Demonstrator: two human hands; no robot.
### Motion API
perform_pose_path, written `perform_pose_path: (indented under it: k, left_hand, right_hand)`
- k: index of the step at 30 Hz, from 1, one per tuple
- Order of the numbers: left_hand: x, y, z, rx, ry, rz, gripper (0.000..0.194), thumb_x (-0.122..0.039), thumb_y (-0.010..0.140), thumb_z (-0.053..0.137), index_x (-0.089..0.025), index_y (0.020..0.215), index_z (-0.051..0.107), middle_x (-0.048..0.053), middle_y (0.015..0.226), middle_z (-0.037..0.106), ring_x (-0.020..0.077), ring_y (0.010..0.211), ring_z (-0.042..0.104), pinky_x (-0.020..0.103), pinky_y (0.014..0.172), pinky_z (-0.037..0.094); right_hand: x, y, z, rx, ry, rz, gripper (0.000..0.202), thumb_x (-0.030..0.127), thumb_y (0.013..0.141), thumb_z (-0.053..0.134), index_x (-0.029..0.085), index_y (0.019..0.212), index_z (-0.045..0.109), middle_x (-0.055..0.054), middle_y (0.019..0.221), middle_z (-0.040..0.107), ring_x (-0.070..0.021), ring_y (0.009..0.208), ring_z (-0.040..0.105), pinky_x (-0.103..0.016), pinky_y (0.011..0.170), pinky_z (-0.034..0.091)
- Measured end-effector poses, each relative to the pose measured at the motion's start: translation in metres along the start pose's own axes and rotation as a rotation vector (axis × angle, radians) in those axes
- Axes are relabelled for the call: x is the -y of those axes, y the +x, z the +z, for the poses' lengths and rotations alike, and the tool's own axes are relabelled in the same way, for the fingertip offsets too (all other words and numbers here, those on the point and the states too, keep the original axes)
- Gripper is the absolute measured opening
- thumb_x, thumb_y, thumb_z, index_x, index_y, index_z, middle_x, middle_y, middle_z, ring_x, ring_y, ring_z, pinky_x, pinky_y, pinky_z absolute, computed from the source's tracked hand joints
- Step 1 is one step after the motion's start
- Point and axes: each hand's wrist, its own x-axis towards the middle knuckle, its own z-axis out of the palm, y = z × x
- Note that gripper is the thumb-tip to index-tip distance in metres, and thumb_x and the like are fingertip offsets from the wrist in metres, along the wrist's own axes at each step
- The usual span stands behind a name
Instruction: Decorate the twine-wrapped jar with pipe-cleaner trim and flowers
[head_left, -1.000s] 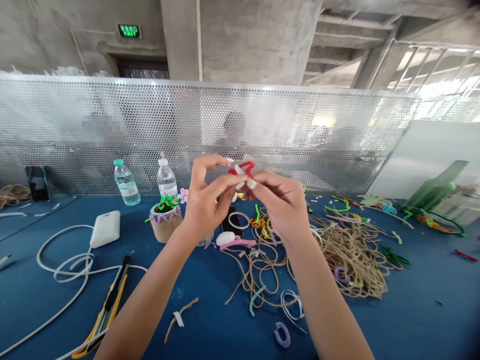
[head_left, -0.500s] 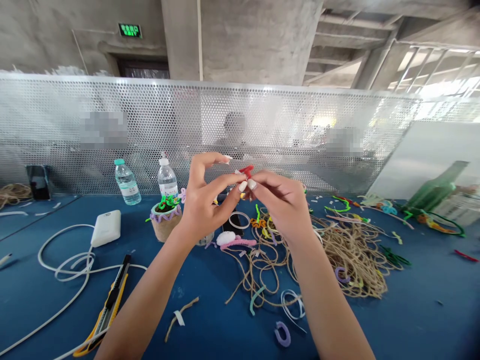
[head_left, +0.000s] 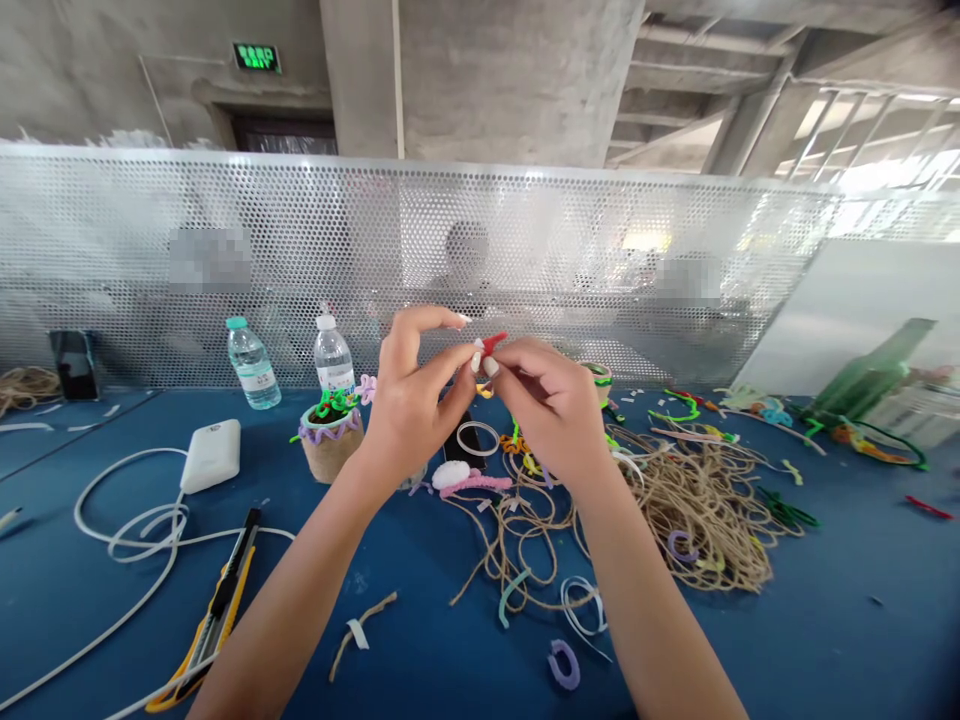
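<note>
A short red pipe cleaner [head_left: 493, 343] is pinched between my two hands, raised above the table in the middle of the view. My left hand [head_left: 420, 385] grips it with thumb and a fingertip, while another finger arches free above. From the other side my right hand [head_left: 551, 395] closes thumb and fingers on it; its other fingers are curled and partly hidden. Just under the fingertips shows a small yellow-orange piece [head_left: 485, 391], and whether it joins the red one I cannot tell. Left of my hands stands a twine-wrapped pot [head_left: 334, 455] with green pipe-cleaner shapes and a purple wavy trim.
Tangled twine [head_left: 705, 510] spreads on the right. A box cutter [head_left: 225, 600], a white power bank [head_left: 213, 456] with its cable and two water bottles [head_left: 253, 365] are on the left. A green glass bottle [head_left: 870, 375] leans at far right. Behind stands a perforated metal screen [head_left: 525, 240].
My fingertips have shifted slightly left on the red pipe cleaner, and my right hand has moved a little left. The yellow-orange piece beneath shows more clearly.
</note>
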Motion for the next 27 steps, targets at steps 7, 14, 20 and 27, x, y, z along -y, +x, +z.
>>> perform_pose_path:
  k: [7,14,20,27]
  left_hand:
    - [-0.001,-0.002,0.004,-0.019,0.001,-0.025,0.011,-0.009,0.087,0.054,-0.015,0.092,0.063,0.011,0.106,0.052,0.0212,0.100,0.054,0.039,0.085,0.050]
    - [-0.003,-0.004,0.008,-0.043,-0.025,-0.036,0.012,-0.008,0.088,0.054,-0.015,0.092,0.061,0.010,0.104,0.050,0.0196,0.098,0.054,0.037,0.085,0.050]
    - [-0.005,-0.005,0.011,-0.074,0.006,0.007,0.015,-0.005,0.085,0.055,-0.014,0.095,0.061,0.009,0.100,0.054,0.0196,0.095,0.056,0.035,0.080,0.049]
    - [-0.006,-0.004,0.011,-0.088,0.021,0.004,0.014,-0.006,0.086,0.055,-0.017,0.094,0.061,0.008,0.100,0.056,0.0192,0.094,0.056,0.035,0.080,0.049]
  right_hand:
    - [0.001,0.001,0.002,-0.049,0.081,0.102,0.014,0.021,0.086,0.057,0.014,0.074,0.063,0.001,0.068,0.055,-0.0071,0.060,0.050,-0.021,0.053,0.039]
    - [-0.003,0.001,0.005,-0.045,0.257,0.253,0.015,0.025,0.083,0.060,0.014,0.073,0.063,0.000,0.065,0.058,-0.0098,0.061,0.052,-0.024,0.057,0.042]
    - [-0.002,-0.001,0.011,-0.117,0.171,0.238,0.012,0.019,0.082,0.057,0.014,0.073,0.062,0.000,0.067,0.057,-0.0089,0.061,0.051,-0.023,0.056,0.041]
    - [-0.001,-0.001,0.013,-0.161,0.027,0.108,0.011,0.013,0.080,0.055,0.016,0.070,0.060,0.001,0.069,0.056,-0.0076,0.061,0.050,-0.021,0.054,0.039]
